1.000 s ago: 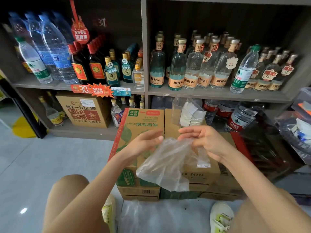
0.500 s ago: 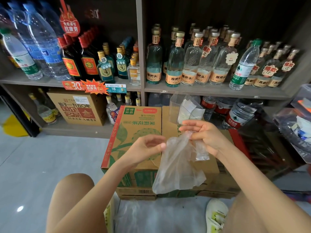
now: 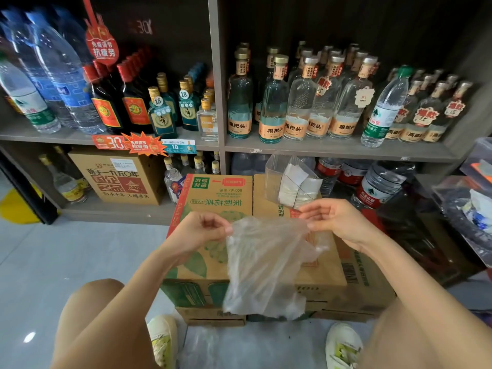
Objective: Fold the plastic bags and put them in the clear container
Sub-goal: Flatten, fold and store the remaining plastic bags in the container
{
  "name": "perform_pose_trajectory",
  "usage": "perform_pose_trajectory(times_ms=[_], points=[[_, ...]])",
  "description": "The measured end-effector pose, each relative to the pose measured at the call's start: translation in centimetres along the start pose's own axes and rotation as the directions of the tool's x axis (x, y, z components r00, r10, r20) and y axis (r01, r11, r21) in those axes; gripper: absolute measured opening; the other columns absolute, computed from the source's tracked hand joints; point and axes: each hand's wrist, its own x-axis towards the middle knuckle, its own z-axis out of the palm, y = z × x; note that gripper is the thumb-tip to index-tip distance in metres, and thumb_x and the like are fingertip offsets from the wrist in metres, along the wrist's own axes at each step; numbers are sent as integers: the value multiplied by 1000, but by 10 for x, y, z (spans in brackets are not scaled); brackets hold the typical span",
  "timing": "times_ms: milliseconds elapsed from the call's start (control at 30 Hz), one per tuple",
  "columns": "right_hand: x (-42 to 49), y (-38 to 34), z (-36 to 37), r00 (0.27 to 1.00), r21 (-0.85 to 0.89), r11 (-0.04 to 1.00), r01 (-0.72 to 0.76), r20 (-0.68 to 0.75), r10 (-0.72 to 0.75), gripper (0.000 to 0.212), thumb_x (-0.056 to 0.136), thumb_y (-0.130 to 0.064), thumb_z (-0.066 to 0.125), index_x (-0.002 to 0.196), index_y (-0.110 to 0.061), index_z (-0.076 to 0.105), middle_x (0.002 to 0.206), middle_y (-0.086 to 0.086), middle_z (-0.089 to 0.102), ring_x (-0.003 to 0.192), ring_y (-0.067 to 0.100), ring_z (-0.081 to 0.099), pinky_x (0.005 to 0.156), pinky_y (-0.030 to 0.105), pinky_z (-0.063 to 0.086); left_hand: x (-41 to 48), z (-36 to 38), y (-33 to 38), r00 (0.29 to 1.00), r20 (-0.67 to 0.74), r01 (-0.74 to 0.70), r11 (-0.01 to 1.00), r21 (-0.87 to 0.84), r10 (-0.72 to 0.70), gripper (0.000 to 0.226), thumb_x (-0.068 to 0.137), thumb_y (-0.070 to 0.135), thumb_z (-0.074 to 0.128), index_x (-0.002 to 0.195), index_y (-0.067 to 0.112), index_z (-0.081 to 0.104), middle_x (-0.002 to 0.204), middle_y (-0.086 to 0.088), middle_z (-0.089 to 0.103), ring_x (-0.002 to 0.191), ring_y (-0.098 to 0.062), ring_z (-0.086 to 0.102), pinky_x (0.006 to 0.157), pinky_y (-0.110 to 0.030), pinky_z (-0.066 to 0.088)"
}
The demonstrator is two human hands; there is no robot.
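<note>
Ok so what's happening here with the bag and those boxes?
A person crouched by the shop shelves holds a thin plastic bag spread between both hands, the left hand and right hand each pinching a top corner. It hangs unfolded over the cardboard boxes. The clear container on the boxes already holds folded bags.

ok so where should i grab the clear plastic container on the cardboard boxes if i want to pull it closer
Grip the clear plastic container by its near, open top rim, coming from the front with the right hand, which is nearest. It stands upright on the cardboard boxes with thin straight walls and folded bags inside, so pinching one wall at the rim looks easiest. Both hands currently hold the translucent plastic bag.
</note>
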Motion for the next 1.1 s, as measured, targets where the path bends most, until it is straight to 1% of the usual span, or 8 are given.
perform_pose_trajectory(times_ms=[233, 300, 400, 567, 700, 867, 933, 1100], points=[[3, 8, 6, 906, -294, 955, 44, -392, -163, 33, 86, -2, 64, 111, -23, 63, 109, -5, 62, 101, 13, 59, 85, 22, 47, 19, -10, -12, 946, -307, 96, 994, -47, -106, 11, 89, -2, 62, 81, 5, 65, 68, -6, 59, 61, -16, 54, 66, -26, 52], [-8, 9, 22, 924, -387, 919, 69, -323, -205, 34, 89, -23, 64, 122, -24, 58, 115, -12, 57, 104, 7, 54, 82, 15, 42, 27, -10, -15, 911, -380, 116, 985, -129, -157, 14, 91, -3, 58, 81, 5, 62, 66, -6, 55, 59, -16, 51, 62, -25, 49], [-19, 24, 48, 997, -443, 896, -20, -78, -16, 50, 87, -47, 58, 132, -29, 50, 125, -15, 52, 113, 6, 51, 91, 23, 42, 39, -11, -24, 875, -426, 166, 968, -186, -232, 11, 92, -1, 58, 83, 5, 60, 69, -7, 55, 59, -16, 50, 61, -26, 48], [-15, 63, 83, 989, -491, 859, -143, -88, 115, 56, 84, -37, 69, 135, -25, 49, 105, -10, 58, 94, 9, 57, 81, 24, 48, 43, -12, -30, 852, -423, 207, 940, -269, -309, 13, 93, 15, 61, 101, 5, 59, 86, -9, 61, 72, -19, 59, 68, -29, 56], [-12, 74, 95, 975, -406, 901, -155, -208, 74, 23, 86, -23, 70, 108, -20, 65, 83, -9, 62, 76, 6, 57, 72, 24, 49, 13, 1, -23, 815, -559, 242, 966, 87, -154, 37, 91, 44, 60, 112, 15, 55, 97, -4, 62, 78, -18, 62, 70, -34, 55], [-14, 69, 95, 976, -280, 957, -81, -216, 19, 16, 86, -15, 68, 101, -23, 68, 81, -14, 62, 74, 4, 58, 71, 20, 48, -22, 36, -24, 931, -354, 212, 925, 316, -92, 33, 94, 51, 49, 117, 28, 47, 69, -1, 64, 51, -8, 59, 51, -21, 45], [-14, 66, 91, 979, -264, 963, -48, -202, -6, 18, 86, -13, 67, 99, -26, 66, 86, -15, 62, 77, 2, 56, 68, 13, 43, -22, 38, -29, 934, -343, 199, 945, 258, -103, 33, 96, 35, 56, 125, 25, 46, 68, -4, 65, 49, -7, 58, 51, -20, 45], [-15, 59, 66, 979, -176, 984, -41, -204, 4, 27, 83, -2, 68, 94, -26, 66, 92, -5, 64, 83, 5, 56, 66, 8, 44, -20, 17, -35, 898, -376, 123, 951, -284, -228, 37, 89, 2, 65, 123, 12, 54, 64, -4, 62, 53, -12, 57, 56, -24, 51]])
